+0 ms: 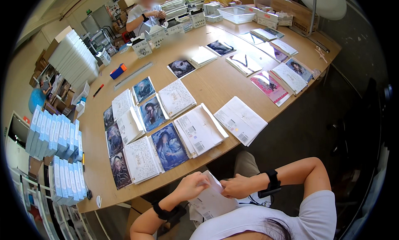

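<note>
Low in front of my body, off the table's near edge, I hold a white envelope [214, 204] with printed labels on its face. My left hand [192, 187] pinches the raised flap at its top left. My right hand [240, 186] grips the envelope's upper right edge; its fingertips are partly hidden at the opening. Nearest on the table is a stack of white envelopes [241, 120]. To its left lie another envelope stack [199, 130] and a blue illustrated print [168, 146].
More envelopes and art prints cover the wooden table [212, 88]. Blue-and-white boxes [54, 132] are stacked at the left, near white trays [72, 53]. A red marker [98, 89] lies on the left side. Across the table a person [145, 15] works beside white cartons [142, 48].
</note>
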Motion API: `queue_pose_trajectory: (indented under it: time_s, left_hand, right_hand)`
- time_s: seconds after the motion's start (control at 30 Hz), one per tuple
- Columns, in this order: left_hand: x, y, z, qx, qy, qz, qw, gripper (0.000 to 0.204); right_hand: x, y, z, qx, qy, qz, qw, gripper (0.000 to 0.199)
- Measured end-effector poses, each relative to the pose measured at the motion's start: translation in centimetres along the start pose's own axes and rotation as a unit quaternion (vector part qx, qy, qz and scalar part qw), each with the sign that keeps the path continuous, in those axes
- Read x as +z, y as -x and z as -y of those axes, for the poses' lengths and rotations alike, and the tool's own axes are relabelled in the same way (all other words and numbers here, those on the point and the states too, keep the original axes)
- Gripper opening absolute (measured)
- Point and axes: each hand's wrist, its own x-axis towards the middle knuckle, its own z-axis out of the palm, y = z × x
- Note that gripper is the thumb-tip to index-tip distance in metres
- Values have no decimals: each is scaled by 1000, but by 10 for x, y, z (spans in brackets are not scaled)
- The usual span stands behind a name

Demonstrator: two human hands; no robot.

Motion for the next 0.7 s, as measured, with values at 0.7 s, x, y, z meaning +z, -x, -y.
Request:
queue_pose_trajectory:
  time_s: [0.7]
  left_hand:
    - [5, 3, 13, 15, 10, -4, 1000, 10]
  right_hand:
    - [-2, -4, -1, -17, -14, 35, 999, 12]
